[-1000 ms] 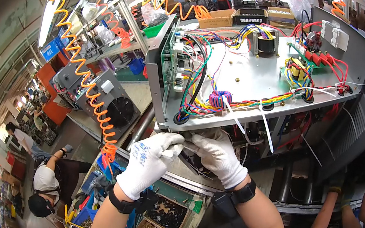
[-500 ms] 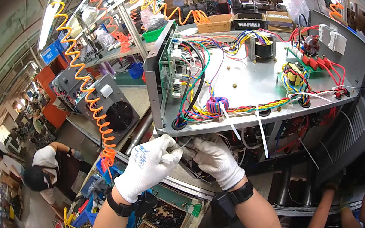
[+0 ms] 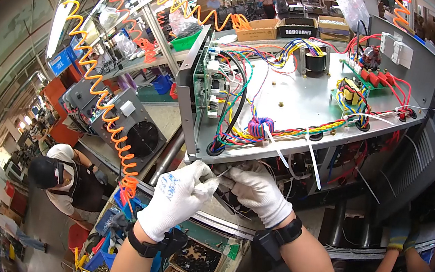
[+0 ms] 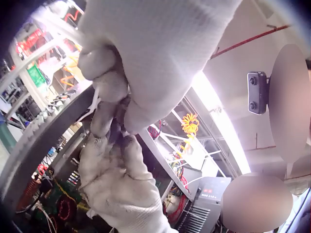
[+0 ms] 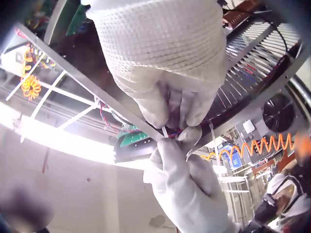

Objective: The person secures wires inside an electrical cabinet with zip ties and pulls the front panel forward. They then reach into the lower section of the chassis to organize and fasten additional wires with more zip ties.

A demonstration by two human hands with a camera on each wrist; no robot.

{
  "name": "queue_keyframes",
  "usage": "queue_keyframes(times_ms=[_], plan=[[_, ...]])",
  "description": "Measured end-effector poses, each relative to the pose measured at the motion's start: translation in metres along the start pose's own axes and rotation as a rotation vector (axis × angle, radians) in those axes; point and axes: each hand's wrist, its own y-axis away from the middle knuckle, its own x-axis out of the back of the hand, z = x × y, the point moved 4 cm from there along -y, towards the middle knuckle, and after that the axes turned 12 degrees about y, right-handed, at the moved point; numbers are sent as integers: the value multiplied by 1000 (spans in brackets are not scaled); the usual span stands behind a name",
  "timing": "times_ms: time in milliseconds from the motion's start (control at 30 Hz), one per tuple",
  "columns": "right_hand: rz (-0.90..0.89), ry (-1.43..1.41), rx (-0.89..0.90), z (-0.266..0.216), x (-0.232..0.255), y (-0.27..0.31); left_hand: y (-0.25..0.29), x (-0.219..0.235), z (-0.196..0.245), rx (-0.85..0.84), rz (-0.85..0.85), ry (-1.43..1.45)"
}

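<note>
Both gloved hands meet just under the front edge of an open metal chassis (image 3: 281, 155). The left hand (image 3: 178, 194) pinches a thin white cable tie (image 3: 224, 171) between thumb and curled fingers. The right hand (image 3: 262, 195) has its fingertips closed around the other end of that tie; what lies inside its grip is hidden. In the right wrist view the tie (image 5: 164, 131) spans the short gap between the right hand (image 5: 160, 58) and the left hand (image 5: 187, 189). A purple-wound ring (image 3: 260, 126) and loose tie tails (image 3: 313, 158) sit above the hands.
Parts bins (image 3: 197, 258) lie below the hands. An orange coiled hose (image 3: 103, 99) hangs at left, before another unit with a fan (image 3: 142, 138). A grey vented panel (image 3: 419, 164) leans at right. Another person's gloved hands (image 3: 402, 237) are at lower right.
The left hand has shifted slightly from the chassis edge, showing the tie between the hands. The right hand has barely moved. In the background, the person at left has changed posture.
</note>
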Motion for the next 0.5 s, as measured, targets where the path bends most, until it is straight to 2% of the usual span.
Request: queue_keyframes(times_ms=[133,233,300,333,400,467,500], plan=[[72,169,1,-9,-18,1,-1,-2,-1,-47,51,-61],[272,366,-20,-7,-15,15,-1,-7,0,-56,111,-84],[371,693,137,-13,-21,27,1,-12,-3,-62,152,-99],[370,692,136,-11,-24,31,2,-14,-3,-94,200,-76],[411,770,311,-13,-31,40,3,-19,-7,-123,249,-58],[370,795,283,-11,-45,52,5,-19,-13,-117,401,-42],[354,828,286,-5,-49,57,4,-22,-15,-116,405,-43]])
